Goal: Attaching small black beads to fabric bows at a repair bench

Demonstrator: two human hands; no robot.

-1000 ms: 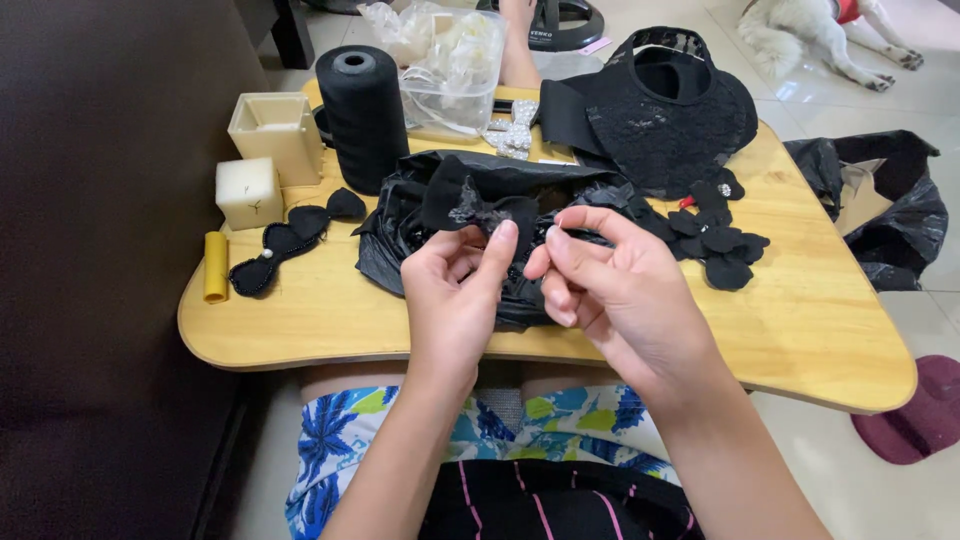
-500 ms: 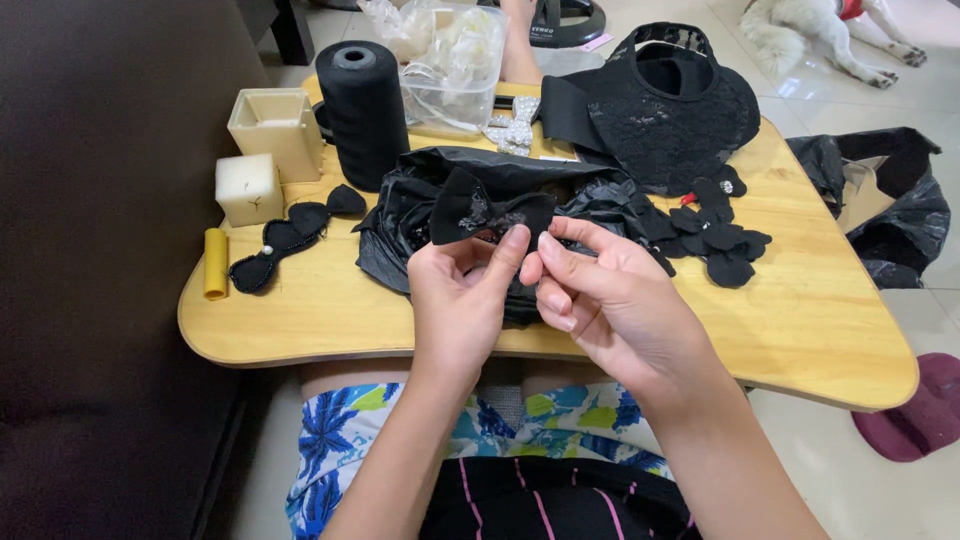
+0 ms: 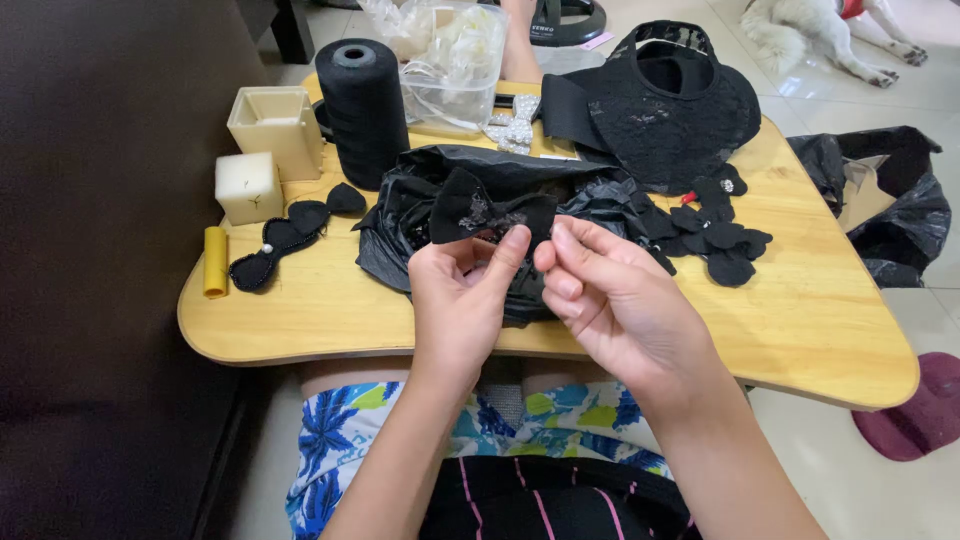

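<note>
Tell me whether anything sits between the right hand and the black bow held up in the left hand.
Nothing visible does. The left hand pinches the black bow above the black plastic bag, and the right hand is right beside it, its fingers next to the bow's lower edge.

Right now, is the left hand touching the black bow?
Touching. The head view shows the left hand pinching the lower edge of the black bow between thumb and fingertips, with no gap. The right hand sits beside it.
</note>
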